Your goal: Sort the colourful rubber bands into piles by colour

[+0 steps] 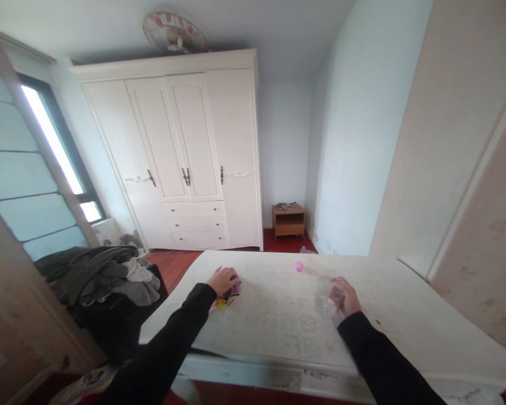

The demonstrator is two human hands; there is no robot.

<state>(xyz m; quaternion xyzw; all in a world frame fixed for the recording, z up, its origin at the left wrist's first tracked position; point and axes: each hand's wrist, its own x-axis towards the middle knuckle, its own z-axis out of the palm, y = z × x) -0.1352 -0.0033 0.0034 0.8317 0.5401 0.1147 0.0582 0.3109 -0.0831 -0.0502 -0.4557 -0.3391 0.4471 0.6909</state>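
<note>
My left hand (222,279) rests at the far edge of a small pile of colourful little pieces (226,296) on the white table (274,315). Its fingers curl down into the pile, and their tips are hidden, so what they pinch cannot be made out. On the right, my right hand (346,297) is closed on a see-through plastic bag (325,302), which hangs down to the tabletop. Beyond it lies a small round pink-and-white striped thing (299,266), with a faint pale strip running from it toward my right hand.
Dark and grey clothes (109,275) are heaped left of the table. A white wardrobe (194,146) stands against the far wall, with a small wooden nightstand (289,220) beside it. A tiny dark speck (378,322) lies right of my right hand.
</note>
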